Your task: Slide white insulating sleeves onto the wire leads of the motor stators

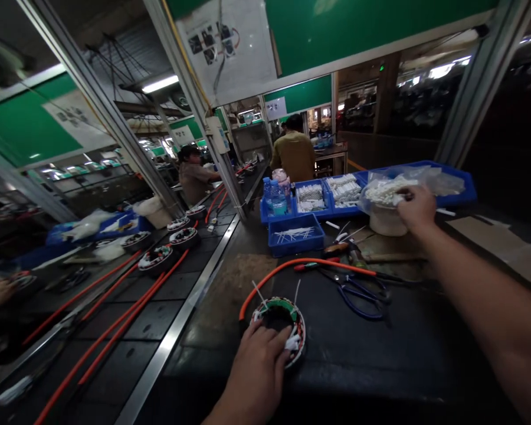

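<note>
A ring-shaped coil part (301, 330) with a green inner lining, two upright white ties and an orange cable (283, 267) sits on the dark bench. My left hand (261, 351) rests on its near-left side, fingers bent over the rim beside a white piece. At the right, my right hand (415, 206) is at a tub (387, 221) holding a plastic bag of small white pieces (383, 190). Its fingertips are pinched on a small white piece at the bag.
Blue bins of white sleeves (310, 198) and a blue tray of white ties (295, 235) stand behind. Blue-handled pliers (363, 301) and screwdrivers lie mid-bench. Several similar coils with orange cables lie on the conveyor (128, 354) at left. Other people sit farther back.
</note>
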A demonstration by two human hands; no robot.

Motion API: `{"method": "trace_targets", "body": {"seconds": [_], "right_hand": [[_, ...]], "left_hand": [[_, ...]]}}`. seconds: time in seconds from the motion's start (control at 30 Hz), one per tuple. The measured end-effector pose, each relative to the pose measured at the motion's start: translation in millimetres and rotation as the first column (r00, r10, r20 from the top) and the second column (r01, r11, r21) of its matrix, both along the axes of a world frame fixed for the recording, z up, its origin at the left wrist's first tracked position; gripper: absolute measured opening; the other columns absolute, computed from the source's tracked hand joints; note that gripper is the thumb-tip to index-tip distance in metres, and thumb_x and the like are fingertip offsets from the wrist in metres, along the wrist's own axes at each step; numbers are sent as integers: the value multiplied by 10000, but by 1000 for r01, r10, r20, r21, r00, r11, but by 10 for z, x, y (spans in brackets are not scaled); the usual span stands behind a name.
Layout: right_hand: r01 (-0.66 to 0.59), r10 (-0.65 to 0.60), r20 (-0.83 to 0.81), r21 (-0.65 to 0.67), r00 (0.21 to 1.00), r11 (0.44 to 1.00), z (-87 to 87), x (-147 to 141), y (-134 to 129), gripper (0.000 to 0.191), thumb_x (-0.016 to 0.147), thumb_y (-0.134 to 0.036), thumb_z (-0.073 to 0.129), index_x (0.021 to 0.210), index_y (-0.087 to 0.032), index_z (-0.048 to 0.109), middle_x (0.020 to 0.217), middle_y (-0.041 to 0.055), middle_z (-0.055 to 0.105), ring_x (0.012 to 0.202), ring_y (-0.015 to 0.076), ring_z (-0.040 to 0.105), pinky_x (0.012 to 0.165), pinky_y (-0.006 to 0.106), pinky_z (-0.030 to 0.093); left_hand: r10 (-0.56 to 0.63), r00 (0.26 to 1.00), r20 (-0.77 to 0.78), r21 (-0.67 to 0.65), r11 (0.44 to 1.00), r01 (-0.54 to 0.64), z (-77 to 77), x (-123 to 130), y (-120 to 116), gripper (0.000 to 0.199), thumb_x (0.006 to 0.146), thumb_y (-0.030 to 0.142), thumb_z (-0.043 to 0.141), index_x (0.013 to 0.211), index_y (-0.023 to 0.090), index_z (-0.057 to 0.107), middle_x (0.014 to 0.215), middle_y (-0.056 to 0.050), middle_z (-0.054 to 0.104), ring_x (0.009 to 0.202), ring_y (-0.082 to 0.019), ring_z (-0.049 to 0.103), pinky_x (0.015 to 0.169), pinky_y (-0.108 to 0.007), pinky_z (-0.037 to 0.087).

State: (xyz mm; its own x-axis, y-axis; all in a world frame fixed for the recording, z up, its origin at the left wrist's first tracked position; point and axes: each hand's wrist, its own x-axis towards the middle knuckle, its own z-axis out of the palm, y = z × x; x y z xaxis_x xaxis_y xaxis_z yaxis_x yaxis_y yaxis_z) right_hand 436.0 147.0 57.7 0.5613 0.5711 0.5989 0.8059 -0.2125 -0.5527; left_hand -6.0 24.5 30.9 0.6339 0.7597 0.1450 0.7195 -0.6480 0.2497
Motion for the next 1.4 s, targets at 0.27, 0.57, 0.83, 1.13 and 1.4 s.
{"method": "trace_targets", "body": {"seconds": [0.27, 0.57, 0.83, 1.13, 1.4], "right_hand": [[-628, 629, 62, 188, 775, 755, -118, -1355, -1254, 272, 799, -147, 497, 1019, -300, 542, 998, 26, 644, 929, 217, 606, 818, 362, 493], [-918, 881, 270, 192, 389, 346, -1283, -2483, -2567, 385, 934, -293, 358, 1312, -233, 318, 969, 67, 691, 910, 158, 646, 788, 222, 535], [-919, 897, 243, 239, 371, 315, -1279, -2561, -2617, 272, 922, -263, 368, 1164, -167, 449, 1000, 104, 679, 987, 196, 612, 809, 290, 531], [-814, 832, -318, 230, 455, 533, -1001, -3010, -1986, 266, 763, -100, 457, 967, -244, 549, 991, 57, 648, 923, 202, 607, 794, 335, 502], [-584, 605, -791, 534, -90, 612, -868, -3048, -1716, 243, 633, -236, 704, 764, -219, 500, 765, -22, 589, 710, 157, 599, 677, 294, 503]], "left_hand": [[28, 998, -64, -29, 999, -29, 44, 45, -18, 327, 828, 186, 476, 1133, 244, 579, 883, -26, 647, 879, -182, 563, 995, -426, 326], [-8, 990, -138, -21, 1000, 5, 66, 31, -14, 328, 858, 215, 439, 1163, 238, 557, 889, -31, 648, 893, -188, 558, 994, -407, 313], [-32, 984, -175, -11, 999, 30, 91, 32, 4, 332, 868, 231, 426, 1177, 242, 549, 883, -38, 652, 883, -184, 579, 991, -413, 325], [-14, 997, 75, -32, 999, 16, -6, 2, -22, 431, 833, 134, 463, 1251, 239, 468, 1011, -40, 670, 985, -189, 585, 1039, -483, 269], [-100, 938, 332, 77, 994, 79, -213, -83, 4, 272, 817, 127, 498, 1019, 260, 621, 1015, -14, 684, 962, -179, 620, 1005, -496, 307]]}}
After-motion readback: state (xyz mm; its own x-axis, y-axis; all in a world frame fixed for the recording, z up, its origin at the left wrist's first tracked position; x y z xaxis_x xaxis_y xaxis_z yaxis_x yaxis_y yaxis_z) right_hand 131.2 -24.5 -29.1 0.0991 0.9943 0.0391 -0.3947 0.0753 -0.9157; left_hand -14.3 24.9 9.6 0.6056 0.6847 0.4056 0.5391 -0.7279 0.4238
